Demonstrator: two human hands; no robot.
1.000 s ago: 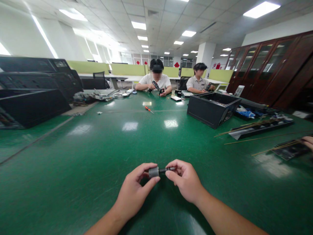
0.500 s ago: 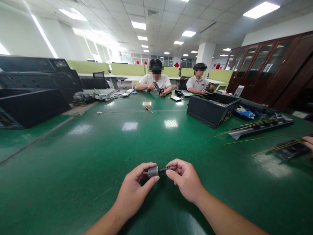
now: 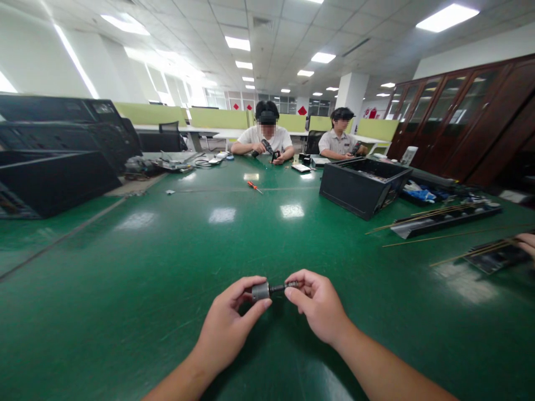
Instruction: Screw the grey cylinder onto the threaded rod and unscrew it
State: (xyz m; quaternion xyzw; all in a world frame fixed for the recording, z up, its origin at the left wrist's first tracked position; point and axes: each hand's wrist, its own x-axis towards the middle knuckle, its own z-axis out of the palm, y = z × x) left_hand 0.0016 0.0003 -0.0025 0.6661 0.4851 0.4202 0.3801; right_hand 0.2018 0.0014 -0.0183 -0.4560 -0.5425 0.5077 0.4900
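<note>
A short grey metal cylinder with a shaft point(image 3: 261, 292) is held level between my two hands, just above the green table point(image 3: 159, 267). It is shaped like a hole saw on its arbor. My left hand point(image 3: 228, 320) grips the wide cylinder end between thumb and fingers. On the right, the thumb and fingers of my right hand point(image 3: 320, 306) pinch the thin dark shaft near its notched tip. The middle of the shaft shows bare between the hands. My fingers partly hide the cylinder's far end.
An orange screwdriver point(image 3: 254, 186) lies farther out. Black computer cases stand at left point(image 3: 62, 181) and right point(image 3: 359, 186). Thin yellowish rods point(image 3: 426, 218) lie at right, near another person's hand point(image 3: 527, 243). Two people point(image 3: 264, 136) across the table hold dark tools.
Both hands and the metal cylinder have shifted only very slightly. The shaft's tip shows a little more clearly between the right fingers; both grips are kept.
</note>
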